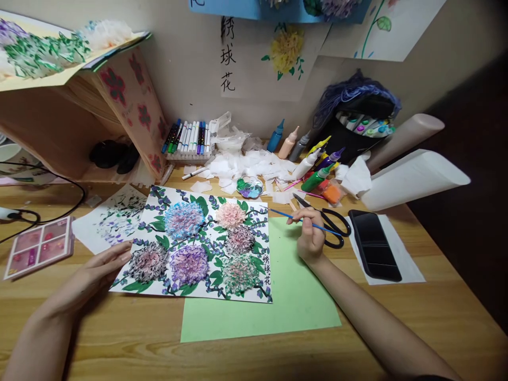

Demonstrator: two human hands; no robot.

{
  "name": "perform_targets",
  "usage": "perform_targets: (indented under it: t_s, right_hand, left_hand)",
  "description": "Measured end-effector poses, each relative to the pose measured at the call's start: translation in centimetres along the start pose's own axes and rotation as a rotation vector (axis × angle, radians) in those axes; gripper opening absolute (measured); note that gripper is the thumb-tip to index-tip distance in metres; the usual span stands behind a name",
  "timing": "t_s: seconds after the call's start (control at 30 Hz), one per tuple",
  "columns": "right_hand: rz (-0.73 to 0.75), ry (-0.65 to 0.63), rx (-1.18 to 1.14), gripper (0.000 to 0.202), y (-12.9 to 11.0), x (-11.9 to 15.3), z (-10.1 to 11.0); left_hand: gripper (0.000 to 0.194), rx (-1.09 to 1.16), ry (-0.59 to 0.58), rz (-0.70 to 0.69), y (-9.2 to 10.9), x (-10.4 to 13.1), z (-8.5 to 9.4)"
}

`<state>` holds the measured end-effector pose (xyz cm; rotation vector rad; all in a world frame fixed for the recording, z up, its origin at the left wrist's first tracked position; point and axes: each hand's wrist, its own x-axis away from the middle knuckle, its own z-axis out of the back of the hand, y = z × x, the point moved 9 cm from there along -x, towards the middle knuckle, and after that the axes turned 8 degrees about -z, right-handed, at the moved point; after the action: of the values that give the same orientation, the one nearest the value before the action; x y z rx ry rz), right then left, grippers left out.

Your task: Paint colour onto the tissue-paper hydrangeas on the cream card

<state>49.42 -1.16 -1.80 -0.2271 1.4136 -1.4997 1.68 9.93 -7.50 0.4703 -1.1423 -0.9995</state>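
Observation:
My left hand (105, 270) grips the left edge of a white flower picture (256, 298), its thumb and fingers closed on the paper. Fluffy blue, pink, black, purple and green blossoms cover the sheet among painted leaves and dark branches. In my right hand (311, 238) a thin blue paintbrush (283, 214) is pinched, its tip pointing left near the picture's upper right edge. A light green sheet (297, 301) lies partly under the picture. Just right of my right hand are black-handled scissors (343, 219). A small palette (249, 187) with green and purple paint sits behind the picture.
Torn white paper (242, 161) is heaped at the back beside a marker set (194, 138) and several paint bottles (313, 180). A black phone (375, 246) lies right. A paint-smeared sheet (119, 217) and pink divided box (42, 247) are left.

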Motion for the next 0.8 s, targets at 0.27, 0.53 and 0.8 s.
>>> perform_targets:
  t_s: [0.27, 0.53, 0.8]
  right_hand:
    - [-0.090, -0.073, 0.079, 0.022, 0.9, -2.5, -1.8]
    - [-0.080, -0.131, 0.104, 0.024, 0.9, -3.1, -2.9]
    - [-0.103, -0.120, 0.099, 0.025, 1.2, -3.1, -2.8]
  left_hand:
    - [0.078, 0.178, -0.075, 0.067, -0.7, 0.2, -0.9]
    - [0.077, 0.202, -0.114, 0.032, -1.2, -0.3, -0.9]
    - [0.081, 0.197, -0.153, 0.028, -1.3, -0.2, -1.0]
